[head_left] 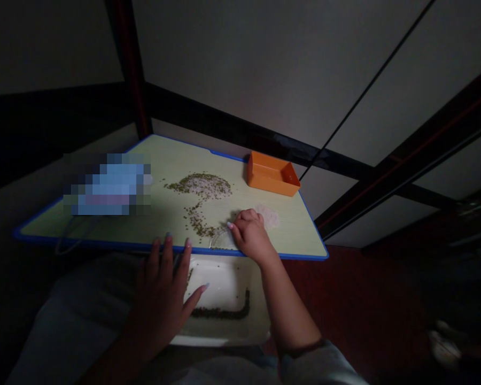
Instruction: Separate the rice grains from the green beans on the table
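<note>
My right hand point(249, 231) is closed at the front of the pale board, its fingers curled on a clear plastic piece point(222, 239) whose exact kind I cannot make out. Small green beans point(200, 223) trail from there to a larger heap of green beans mixed with pale grains point(204, 185). Just beyond my right hand lies a patch of pale rice-like grains point(269, 216). My left hand point(162, 283) is open, fingers spread, at the board's front edge and over the left side of a white tray point(260, 321). Green beans line the tray's near side.
An orange open box point(274, 184) stands at the back right of the blue-edged board point(296, 235). A blurred-out light blue thing point(110, 187) is at the left, with a thin cord-like loop point(66, 243) near it. Pale panels point(244, 64) rise behind the board.
</note>
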Motion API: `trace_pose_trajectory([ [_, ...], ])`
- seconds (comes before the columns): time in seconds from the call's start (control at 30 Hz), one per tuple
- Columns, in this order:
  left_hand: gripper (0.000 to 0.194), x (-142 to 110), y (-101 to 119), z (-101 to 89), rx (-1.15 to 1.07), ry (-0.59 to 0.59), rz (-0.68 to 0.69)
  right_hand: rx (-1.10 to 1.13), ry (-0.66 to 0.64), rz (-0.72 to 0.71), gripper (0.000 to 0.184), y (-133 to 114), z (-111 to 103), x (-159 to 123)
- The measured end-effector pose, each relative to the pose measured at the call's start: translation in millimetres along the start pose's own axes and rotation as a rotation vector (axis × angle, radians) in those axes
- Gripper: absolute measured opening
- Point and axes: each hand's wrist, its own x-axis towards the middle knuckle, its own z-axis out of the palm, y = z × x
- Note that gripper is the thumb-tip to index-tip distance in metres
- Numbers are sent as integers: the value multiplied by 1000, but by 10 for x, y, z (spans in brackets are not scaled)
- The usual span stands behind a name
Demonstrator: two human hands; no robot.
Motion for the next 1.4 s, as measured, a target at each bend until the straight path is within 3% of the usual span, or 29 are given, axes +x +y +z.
trace_pose_trajectory([
  [0.33,75,2,17,-12,3,-44,-29,-48,-52,34,32,-55,34,32],
  [0.73,75,-4,8,4,-4,-32,-27,7,-12,29,29,-67,28,17],
  [1.4,73,-2,9,-36,10,-67,-37,-90,24,86,33,-143,74,99],
])
